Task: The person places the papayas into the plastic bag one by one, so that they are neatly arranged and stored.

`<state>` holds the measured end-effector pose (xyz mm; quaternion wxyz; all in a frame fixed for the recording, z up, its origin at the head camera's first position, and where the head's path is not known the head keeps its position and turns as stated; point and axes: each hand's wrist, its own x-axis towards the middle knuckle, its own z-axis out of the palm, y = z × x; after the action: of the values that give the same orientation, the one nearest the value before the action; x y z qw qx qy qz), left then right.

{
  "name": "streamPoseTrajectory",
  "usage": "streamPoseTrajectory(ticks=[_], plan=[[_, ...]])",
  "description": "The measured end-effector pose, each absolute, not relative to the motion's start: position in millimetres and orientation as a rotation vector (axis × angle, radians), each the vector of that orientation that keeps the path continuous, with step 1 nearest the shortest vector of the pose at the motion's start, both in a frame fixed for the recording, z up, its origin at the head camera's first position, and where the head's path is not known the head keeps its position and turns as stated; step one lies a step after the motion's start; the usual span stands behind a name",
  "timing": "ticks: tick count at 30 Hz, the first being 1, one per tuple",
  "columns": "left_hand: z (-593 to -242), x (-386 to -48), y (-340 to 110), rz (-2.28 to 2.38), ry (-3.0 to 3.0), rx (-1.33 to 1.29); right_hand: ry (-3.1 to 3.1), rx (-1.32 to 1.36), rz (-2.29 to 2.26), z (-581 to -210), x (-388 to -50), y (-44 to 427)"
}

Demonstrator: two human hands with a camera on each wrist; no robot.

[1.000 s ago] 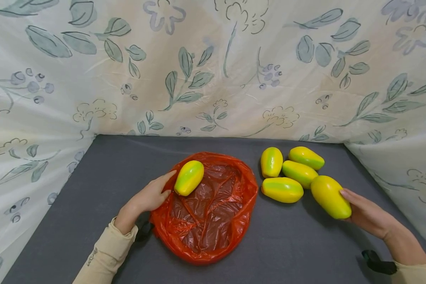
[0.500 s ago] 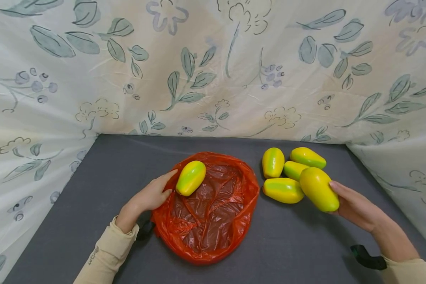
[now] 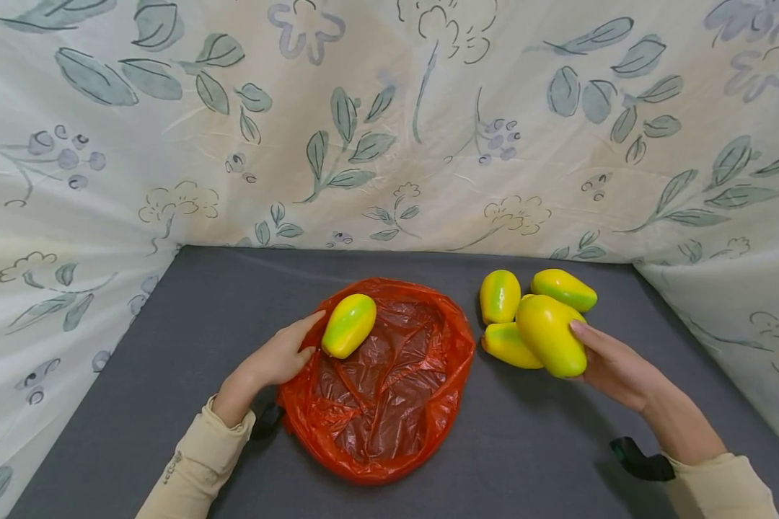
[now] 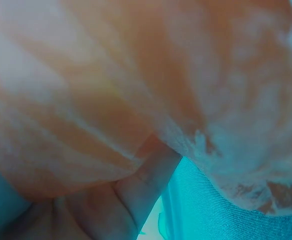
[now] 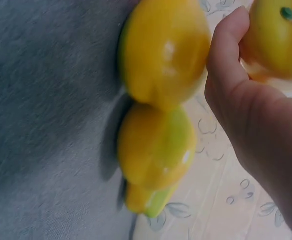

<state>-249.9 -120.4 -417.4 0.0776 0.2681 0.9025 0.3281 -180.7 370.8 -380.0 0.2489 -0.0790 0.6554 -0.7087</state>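
Note:
My right hand (image 3: 617, 367) grips a yellow papaya (image 3: 552, 335), which hangs above the table in front of a group of others. In the right wrist view the thumb presses along the held papaya (image 5: 278, 40), whose green stem spot faces the camera. At the left rim of an open red plastic bag (image 3: 451, 425), my left hand (image 3: 275, 357) holds the edge between fingers and thumb. Inside that bag, against its left side, lies a yellow-green papaya (image 3: 349, 326). The left wrist view is mostly filled by blurred plastic (image 4: 86, 100), with a finger beneath it.
Behind the held fruit lie several papayas: one standing lengthwise (image 3: 500, 297), one at the back right (image 3: 563, 290), one in front (image 3: 509, 344), another mostly hidden. The dark grey table (image 3: 234, 288) is bounded by a floral curtain (image 3: 376, 130) at the back and sides.
My right hand has carried the held papaya leftward, so it now covers much of the fruit behind it. The left hand, the bag and the papaya in it stay put.

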Motion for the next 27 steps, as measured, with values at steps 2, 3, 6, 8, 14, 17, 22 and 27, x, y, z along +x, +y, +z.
streamPoseTrajectory(ticks=[2,3,6,8,14,17,22,27], plan=[[-418,-250,-121,0.983,2.704,0.805,1.781,-0.228,-1.935,-377,-181,366],[-418,-250,-121,0.984,2.703,0.808,1.779,-0.231,-1.936,-376,-182,364],[-419,-250,-121,0.983,2.705,0.810,1.777,-0.236,-1.932,-373,-183,358],[-419,-251,-121,0.985,2.704,0.810,1.781,-0.238,-1.928,-373,-184,353],[-418,-251,-120,0.984,2.701,0.807,1.832,-0.225,-1.919,-374,-190,343],[-419,-251,-120,0.987,2.700,0.808,1.869,-0.193,-1.899,-375,-191,343],[-419,-252,-119,0.985,2.701,0.809,1.891,-0.153,-1.891,-377,-190,350],[-418,-251,-120,0.989,2.694,0.788,1.864,-0.187,-1.908,-378,-191,354]])
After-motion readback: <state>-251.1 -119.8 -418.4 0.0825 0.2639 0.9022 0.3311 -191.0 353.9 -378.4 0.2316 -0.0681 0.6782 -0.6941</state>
